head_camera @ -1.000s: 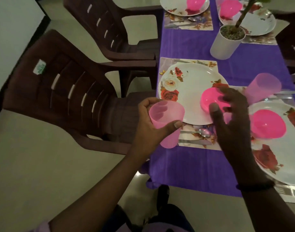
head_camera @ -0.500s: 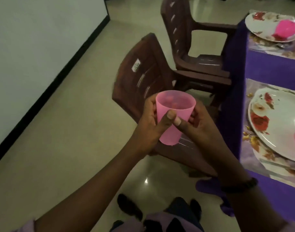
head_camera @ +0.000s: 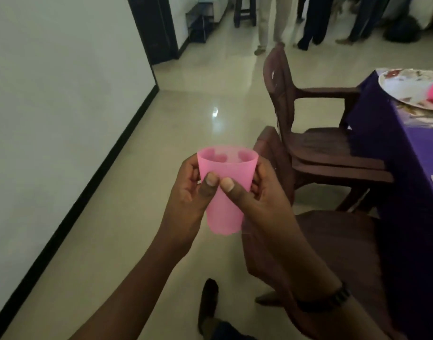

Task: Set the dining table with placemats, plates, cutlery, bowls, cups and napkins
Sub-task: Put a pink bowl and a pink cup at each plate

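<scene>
- Head view: cup-placing step. Pink cup (head_camera: 225,192), upright, was grasped by both the left hand (head_camera: 186,192) and right hand (head_camera: 264,195), thumbs on its near wall, over the floor, well apart from the bench (head_camera: 407,153).
- Next move likely called for carrying it to a place setting.
- Cup: translucent, smooth, tapered, probably plastic. Plate (head_camera: 407,87): glossy, floral. Chair (head_camera: 316,143): moulded brown.
</scene>
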